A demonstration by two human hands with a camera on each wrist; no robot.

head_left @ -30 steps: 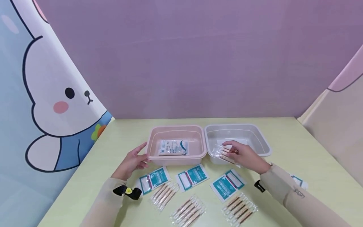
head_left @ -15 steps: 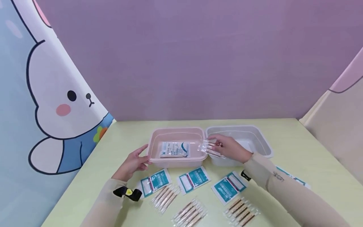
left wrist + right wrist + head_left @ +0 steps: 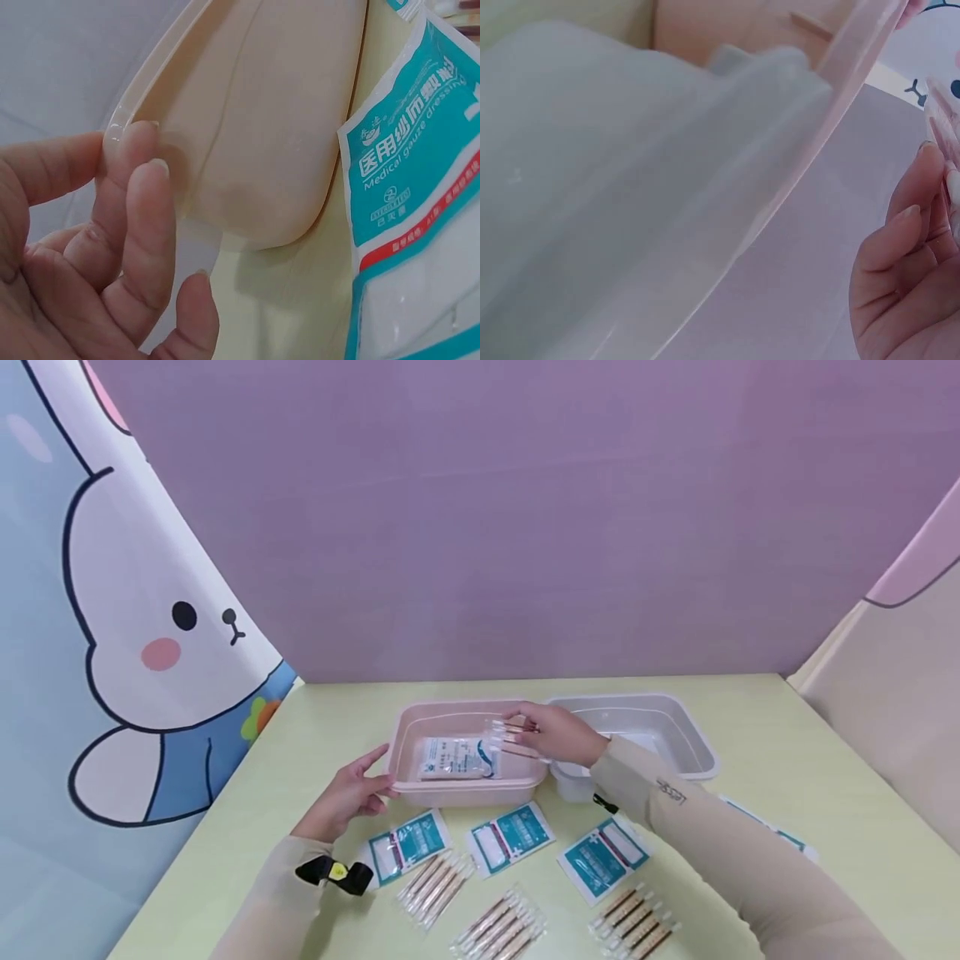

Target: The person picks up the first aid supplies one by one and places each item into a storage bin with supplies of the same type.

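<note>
My right hand [image 3: 564,735] pinches a clear packet of cotton swabs [image 3: 504,737] with brown sticks, above the right part of the pink basin [image 3: 465,796]. Inside that basin lies a white and blue printed packet [image 3: 453,758]. At the basin's left front corner my left hand [image 3: 347,795] holds the rim; the left wrist view has its fingertips [image 3: 142,139] right at the edge. In the right wrist view the right hand [image 3: 911,277] and its packet are partly cut off by the frame.
A grey basin [image 3: 701,739] stands right of the pink one, partly behind the right arm. In front lie several teal gauze dressing packets [image 3: 512,837] and, nearer, several swab packets [image 3: 501,927]. Another packet [image 3: 787,837] lies right of the right sleeve. A purple backdrop [image 3: 480,527] rises behind the table.
My right hand has carried the cotton swab packet leftward from over the grey basin to over the pink basin. My left hand has stayed at the pink rim.
</note>
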